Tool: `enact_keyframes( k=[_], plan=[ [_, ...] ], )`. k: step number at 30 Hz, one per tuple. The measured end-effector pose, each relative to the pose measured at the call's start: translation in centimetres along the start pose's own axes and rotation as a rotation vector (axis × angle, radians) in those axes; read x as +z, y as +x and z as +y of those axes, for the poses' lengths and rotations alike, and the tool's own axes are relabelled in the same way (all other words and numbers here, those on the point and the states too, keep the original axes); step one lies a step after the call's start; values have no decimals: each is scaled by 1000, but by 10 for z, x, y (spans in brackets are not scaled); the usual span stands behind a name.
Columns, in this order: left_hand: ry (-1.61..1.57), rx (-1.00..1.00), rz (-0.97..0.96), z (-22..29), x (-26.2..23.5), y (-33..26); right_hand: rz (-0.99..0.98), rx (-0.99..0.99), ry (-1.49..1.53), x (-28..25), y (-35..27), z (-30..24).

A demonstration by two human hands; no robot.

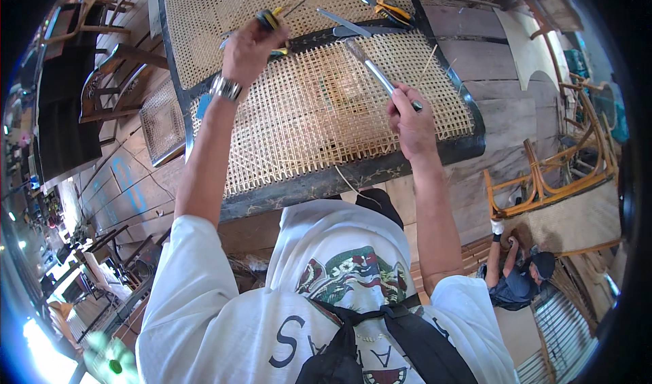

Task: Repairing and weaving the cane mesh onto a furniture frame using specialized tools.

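In front of me a black-framed piece of furniture (435,149) carries two woven cane panels, the near one (299,122) with strand ends along its front edge. My left hand (252,51), a metal watch at its wrist, is closed on a black-and-yellow handle (267,21) above the bar between the panels; motion blurs it and the tool's kind is unclear. My right hand (412,122) grips a long silver tool (379,75) with a brownish tip, slanting over the near panel. Under my left hand lies another yellow-green handle (278,54), partly hidden.
Pliers (388,10) with orange-and-black handles and flat metal blades (345,22) lie by the dividing bar. A loose cane strand (353,187) hangs at the front edge. Wooden chairs (122,85) stand left. At right, another person (519,278) works beside a chair frame (550,180).
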State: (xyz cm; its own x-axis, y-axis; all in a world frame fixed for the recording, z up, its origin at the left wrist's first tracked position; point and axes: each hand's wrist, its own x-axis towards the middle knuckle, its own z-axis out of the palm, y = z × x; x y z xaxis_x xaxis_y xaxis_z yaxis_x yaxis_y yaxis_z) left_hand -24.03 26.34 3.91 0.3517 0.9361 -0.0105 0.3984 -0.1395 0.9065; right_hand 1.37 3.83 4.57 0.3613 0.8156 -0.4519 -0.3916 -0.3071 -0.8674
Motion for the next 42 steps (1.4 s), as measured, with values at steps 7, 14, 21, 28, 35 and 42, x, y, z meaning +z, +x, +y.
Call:
enact_keyframes(
  k=[7, 14, 21, 28, 35, 42],
  plan=[
    [125, -94, 195, -35, 39, 19, -33, 29, 9, 16, 7, 12],
    [85, 28, 229, -25, 53, 9, -43, 39, 14, 28, 14, 4],
    [207, 30, 158, -29, 52, 10, -36, 19, 20, 45, 25, 5],
    [301, 103, -2, -22, 53, 8, -82, -11, -173, 48, 31, 7],
    [249, 107, 88, -21, 53, 0, 6, -42, -42, 42, 23, 3],
    [293, 104, 25, -14, 53, 1, -170, -19, -274, 37, 27, 3]
  ],
)
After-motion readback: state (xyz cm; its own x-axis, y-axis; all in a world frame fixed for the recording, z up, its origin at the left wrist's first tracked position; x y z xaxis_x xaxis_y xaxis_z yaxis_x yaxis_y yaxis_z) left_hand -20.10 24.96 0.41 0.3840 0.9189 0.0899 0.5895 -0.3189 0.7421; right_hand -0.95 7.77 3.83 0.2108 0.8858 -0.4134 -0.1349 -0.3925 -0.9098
